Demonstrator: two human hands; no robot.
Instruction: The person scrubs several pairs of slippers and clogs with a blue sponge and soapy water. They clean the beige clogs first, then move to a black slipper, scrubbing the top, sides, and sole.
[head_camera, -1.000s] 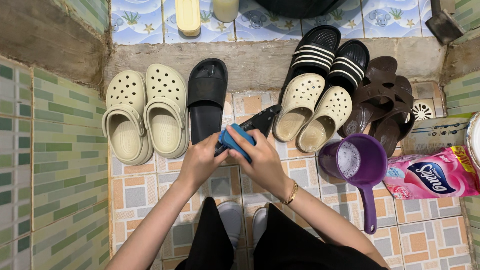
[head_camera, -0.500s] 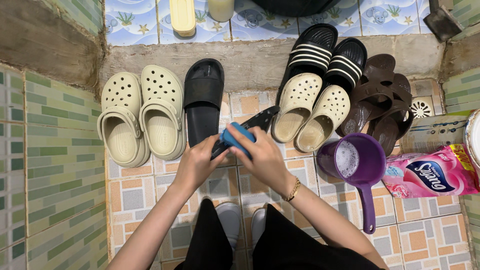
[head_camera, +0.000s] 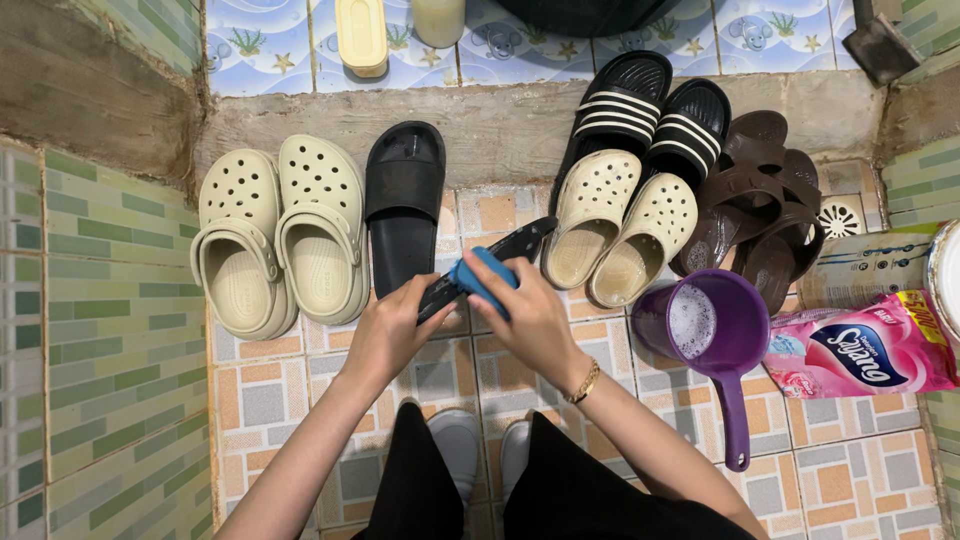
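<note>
My left hand (head_camera: 388, 330) grips the near end of a black slide sandal (head_camera: 508, 246) that is held tilted above the tiled floor. My right hand (head_camera: 525, 315) presses a blue brush (head_camera: 480, 274) against that sandal's surface. Its mate, another black slide sandal (head_camera: 403, 205), leans on the concrete step (head_camera: 500, 125) just left of my hands. Right of my right wrist stands a purple dipper (head_camera: 715, 330) with foamy water in it.
Cream clogs (head_camera: 280, 235) lie at the left, a second cream pair (head_camera: 625, 225), striped black slides (head_camera: 650, 110) and brown sandals (head_camera: 765, 200) at the right. A pink detergent bag (head_camera: 865, 350) lies far right. Green tiled wall (head_camera: 100, 330) borders the left. A floor drain (head_camera: 840, 220) sits right.
My right hand has shifted the blue brush slightly along the sandal, a short scrubbing stroke. The view has drifted a little. Everything else stays in place.
</note>
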